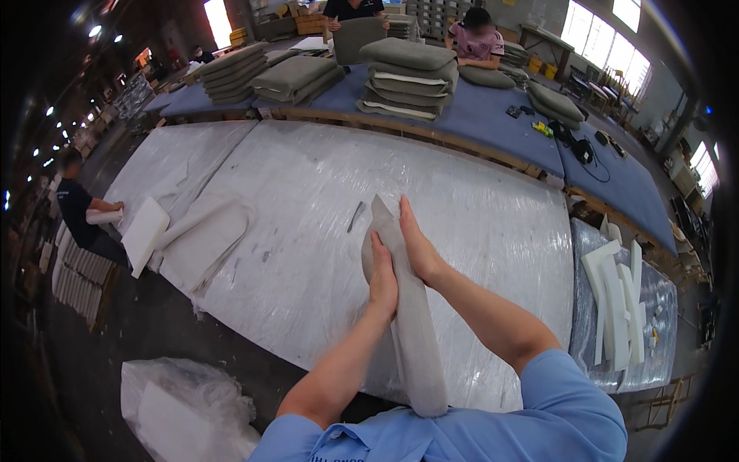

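Note:
A long grey fabric-covered cushion (419,339) stands on its narrow edge in front of my chest, its far end coming to a pointed corner. My left hand (383,277) presses flat against its left face, fingers straight and pointing away from me. Against the opposite face lies my right hand (418,245), also with extended fingers and a little farther along. The cushion is held between the two palms. Its near end reaches my blue shirt. Beneath it is a wide table (308,192) covered in shiny clear plastic film.
Folded pale fabric (204,239) and a white foam slab (145,235) lie at the table's left. Grey cushion stacks (408,81) sit on the blue table (339,96) beyond, where two people work. Another person (81,204) stands left. White foam strips (616,308) lie right.

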A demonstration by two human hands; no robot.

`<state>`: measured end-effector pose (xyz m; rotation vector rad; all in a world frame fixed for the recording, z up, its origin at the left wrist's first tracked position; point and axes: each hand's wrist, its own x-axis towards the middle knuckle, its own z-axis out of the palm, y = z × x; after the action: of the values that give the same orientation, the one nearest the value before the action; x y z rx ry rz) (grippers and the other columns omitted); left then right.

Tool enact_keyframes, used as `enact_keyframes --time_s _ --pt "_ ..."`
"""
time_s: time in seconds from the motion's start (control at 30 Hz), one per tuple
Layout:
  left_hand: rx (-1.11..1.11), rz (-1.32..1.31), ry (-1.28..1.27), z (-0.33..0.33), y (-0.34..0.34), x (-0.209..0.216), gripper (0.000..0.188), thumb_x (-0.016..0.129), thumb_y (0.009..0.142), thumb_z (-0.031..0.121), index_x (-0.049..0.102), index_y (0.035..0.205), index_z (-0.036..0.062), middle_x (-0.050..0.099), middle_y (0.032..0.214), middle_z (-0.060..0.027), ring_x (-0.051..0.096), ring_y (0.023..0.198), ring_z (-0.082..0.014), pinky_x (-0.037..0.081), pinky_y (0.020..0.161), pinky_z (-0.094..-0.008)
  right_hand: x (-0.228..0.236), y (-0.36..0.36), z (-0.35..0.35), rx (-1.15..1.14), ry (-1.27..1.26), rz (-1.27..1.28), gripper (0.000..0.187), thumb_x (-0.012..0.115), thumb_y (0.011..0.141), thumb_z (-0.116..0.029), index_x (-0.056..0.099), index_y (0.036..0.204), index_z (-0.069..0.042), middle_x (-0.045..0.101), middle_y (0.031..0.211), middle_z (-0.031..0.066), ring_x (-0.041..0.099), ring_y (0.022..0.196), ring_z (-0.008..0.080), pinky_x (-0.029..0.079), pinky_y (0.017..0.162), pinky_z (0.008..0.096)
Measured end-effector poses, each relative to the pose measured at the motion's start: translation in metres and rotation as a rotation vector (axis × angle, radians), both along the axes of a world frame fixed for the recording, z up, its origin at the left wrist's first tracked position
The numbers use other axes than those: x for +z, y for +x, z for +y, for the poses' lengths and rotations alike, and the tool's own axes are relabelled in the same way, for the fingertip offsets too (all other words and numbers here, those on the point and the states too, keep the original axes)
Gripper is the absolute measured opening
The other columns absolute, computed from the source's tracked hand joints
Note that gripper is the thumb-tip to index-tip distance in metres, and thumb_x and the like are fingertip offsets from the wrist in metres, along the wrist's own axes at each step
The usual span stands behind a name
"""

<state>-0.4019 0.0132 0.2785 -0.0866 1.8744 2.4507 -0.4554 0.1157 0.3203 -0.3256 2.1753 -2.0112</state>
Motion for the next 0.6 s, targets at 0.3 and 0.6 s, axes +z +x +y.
enact_keyframes --time_s 0.3,0.6 --pt "0.0 0.014 -0.042 -0.011 0.005 0.009 0.077 0.019 0.111 0.062 -0.003 0.17 0.017 0.003 0.176 -0.0121 0.01 0.162 -0.0295 0.018 0.129 -0.0399 0.003 0.013 -0.013 0.005 0.175 0.064 0.083 0.026 0.11 -0.061 0.003 0.168 -0.006 0.002 0.175 0.0217 -0.004 0.163 0.0345 0.006 0.131 0.0441" --pt "0.051 0.053 -0.147 -0.003 0.029 0.012 0.071 0.02 0.114 0.048 -0.005 0.168 0.009 0.012 0.174 -0.0184 0.018 0.16 -0.0334 0.023 0.127 -0.0383 0.001 0.033 -0.011 0.034 0.221 0.148 0.083 0.026 0.111 -0.057 0.002 0.167 0.0 0.002 0.175 0.021 -0.004 0.163 0.0347 0.006 0.131 0.0443"
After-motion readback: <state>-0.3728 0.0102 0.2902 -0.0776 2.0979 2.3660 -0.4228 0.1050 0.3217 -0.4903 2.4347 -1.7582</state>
